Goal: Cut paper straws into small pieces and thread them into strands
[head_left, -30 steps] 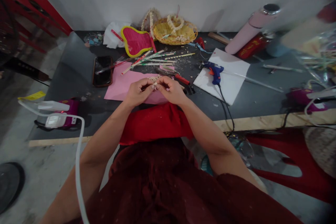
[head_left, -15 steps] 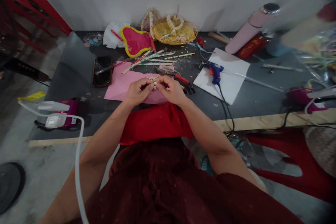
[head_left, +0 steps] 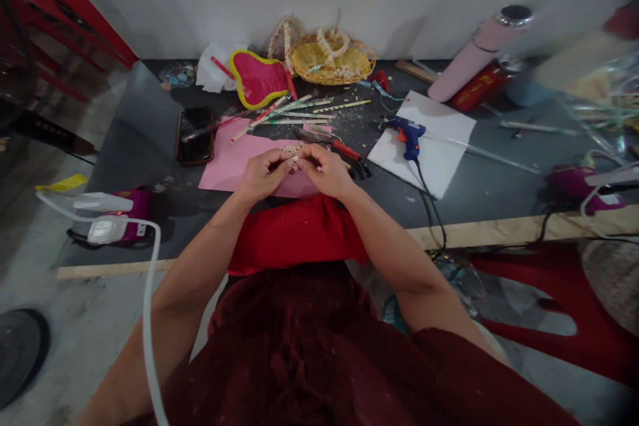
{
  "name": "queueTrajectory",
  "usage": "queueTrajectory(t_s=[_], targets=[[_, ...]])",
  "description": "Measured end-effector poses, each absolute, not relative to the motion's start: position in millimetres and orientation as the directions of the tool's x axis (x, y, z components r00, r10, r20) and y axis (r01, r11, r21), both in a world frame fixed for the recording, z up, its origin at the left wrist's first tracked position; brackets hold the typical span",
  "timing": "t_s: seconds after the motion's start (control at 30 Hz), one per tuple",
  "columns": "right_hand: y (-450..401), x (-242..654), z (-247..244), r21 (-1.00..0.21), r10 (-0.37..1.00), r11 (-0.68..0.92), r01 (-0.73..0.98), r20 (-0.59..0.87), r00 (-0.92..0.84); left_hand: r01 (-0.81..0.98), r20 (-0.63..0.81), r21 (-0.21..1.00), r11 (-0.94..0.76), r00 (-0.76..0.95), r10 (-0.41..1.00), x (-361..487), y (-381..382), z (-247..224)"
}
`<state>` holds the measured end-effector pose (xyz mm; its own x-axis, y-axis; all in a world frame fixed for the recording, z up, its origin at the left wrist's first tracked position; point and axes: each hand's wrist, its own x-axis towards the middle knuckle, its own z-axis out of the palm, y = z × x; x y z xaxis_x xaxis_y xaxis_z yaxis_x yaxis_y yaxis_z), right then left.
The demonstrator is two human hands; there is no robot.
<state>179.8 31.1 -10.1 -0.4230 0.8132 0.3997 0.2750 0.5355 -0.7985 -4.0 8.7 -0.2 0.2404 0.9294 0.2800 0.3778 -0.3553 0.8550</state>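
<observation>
My left hand (head_left: 265,174) and my right hand (head_left: 325,170) meet over a pink sheet (head_left: 232,160). Between their pinched fingertips is a small pale piece (head_left: 295,159), too small to make out well. More small pale pieces (head_left: 291,149) lie just beyond the fingertips. Pliers with red handles (head_left: 345,149) rest close beyond my right hand. Several patterned paper sticks (head_left: 299,106) are spread behind the sheet.
A blue glue gun (head_left: 410,138) lies on a white board (head_left: 449,136) at the right. Behind stand a yellow basket (head_left: 309,65) and a pink bottle (head_left: 476,53). A phone (head_left: 194,136) and a purple power strip (head_left: 134,213) are at the left.
</observation>
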Motion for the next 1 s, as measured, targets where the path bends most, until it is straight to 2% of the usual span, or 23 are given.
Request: queueTrajectory(t_s=[0.6, 1.0], targets=[[29.7, 179.7, -7.2, -0.791, 0.804, 0.554, 0.260, 0.428, -0.413, 0.317, 0.283, 0.883, -0.346, 0.230, 0.931, -3.6, 8.9, -0.7], [29.8, 180.6, -6.9, -0.787, 0.813, 0.543, 0.294, 0.404, -0.420, 0.440, 0.327, 0.799, -0.411, 0.257, 0.910, -6.2, 9.4, -3.9]])
